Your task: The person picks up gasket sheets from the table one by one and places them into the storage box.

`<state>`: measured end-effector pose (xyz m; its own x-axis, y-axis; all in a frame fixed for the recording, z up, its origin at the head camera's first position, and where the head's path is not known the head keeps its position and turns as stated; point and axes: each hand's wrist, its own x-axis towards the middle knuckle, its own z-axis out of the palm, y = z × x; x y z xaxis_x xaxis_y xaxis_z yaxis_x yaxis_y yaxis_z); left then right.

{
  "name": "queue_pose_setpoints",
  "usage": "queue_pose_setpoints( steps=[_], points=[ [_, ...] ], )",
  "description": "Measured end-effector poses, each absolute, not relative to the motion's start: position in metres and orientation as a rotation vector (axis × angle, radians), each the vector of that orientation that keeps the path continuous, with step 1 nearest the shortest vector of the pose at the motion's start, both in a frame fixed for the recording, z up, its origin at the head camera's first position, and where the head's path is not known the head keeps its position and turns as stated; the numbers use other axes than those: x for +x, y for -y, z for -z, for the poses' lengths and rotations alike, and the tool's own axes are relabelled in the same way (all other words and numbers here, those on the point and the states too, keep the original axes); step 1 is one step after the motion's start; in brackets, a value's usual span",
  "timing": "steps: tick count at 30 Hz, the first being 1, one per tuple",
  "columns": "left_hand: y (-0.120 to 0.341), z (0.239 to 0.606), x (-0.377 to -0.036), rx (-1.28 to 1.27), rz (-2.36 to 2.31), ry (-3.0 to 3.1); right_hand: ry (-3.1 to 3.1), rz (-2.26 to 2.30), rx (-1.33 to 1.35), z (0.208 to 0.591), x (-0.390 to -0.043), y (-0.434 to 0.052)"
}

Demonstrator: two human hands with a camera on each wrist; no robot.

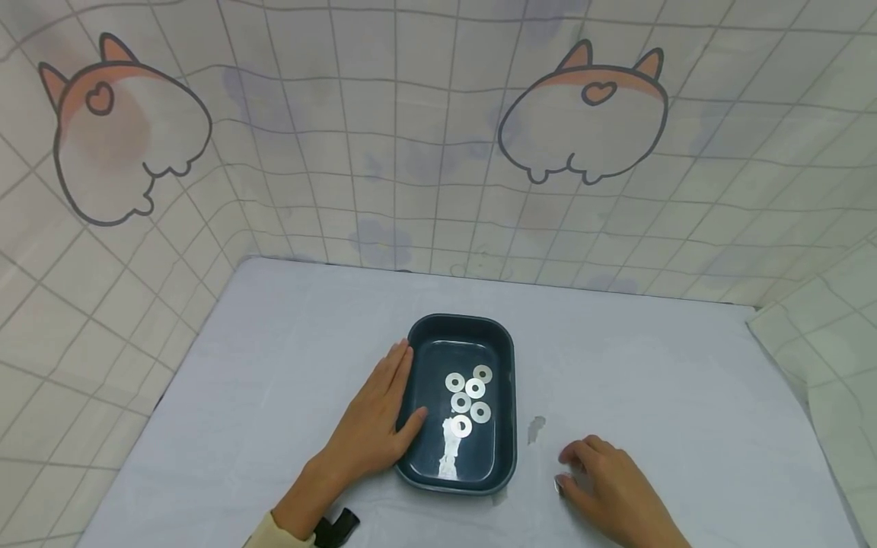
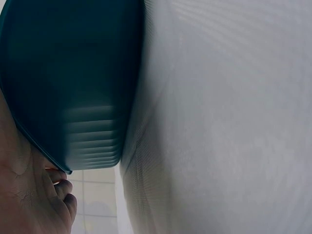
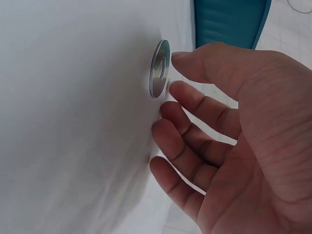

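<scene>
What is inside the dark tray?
Inside the dark tray lie six shiny metal rings, close together, some overlapping. A white glare streak runs below them. The left hand rests against the tray's outer wall, covering none of the inside.

Six washers [image 1: 475,389] are being counted inside one dark tray [image 1: 508,358], one more washer [image 1: 537,428] on the worktop [image 1: 658,380], and two hands.

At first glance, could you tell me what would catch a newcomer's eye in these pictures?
The dark teal tray in the middle of the pale table stands out first, with six shiny metal washers clustered inside it. The left hand rests flat against the tray's left side. To the tray's right, the right hand has its fingertips at a lone washer lying on the table.
</scene>
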<state>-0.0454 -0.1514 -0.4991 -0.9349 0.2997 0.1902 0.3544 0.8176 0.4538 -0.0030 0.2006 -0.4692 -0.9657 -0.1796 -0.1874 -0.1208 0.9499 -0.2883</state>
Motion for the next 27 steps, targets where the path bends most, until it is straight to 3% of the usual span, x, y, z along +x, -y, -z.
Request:
queue_pose_setpoints(
  steps=[27],
  points=[
    [0.150,0.497,-0.045,-0.524,0.750,2.903,-2.878,0.371,-0.174,0.467,0.013,-0.199]
  ],
)
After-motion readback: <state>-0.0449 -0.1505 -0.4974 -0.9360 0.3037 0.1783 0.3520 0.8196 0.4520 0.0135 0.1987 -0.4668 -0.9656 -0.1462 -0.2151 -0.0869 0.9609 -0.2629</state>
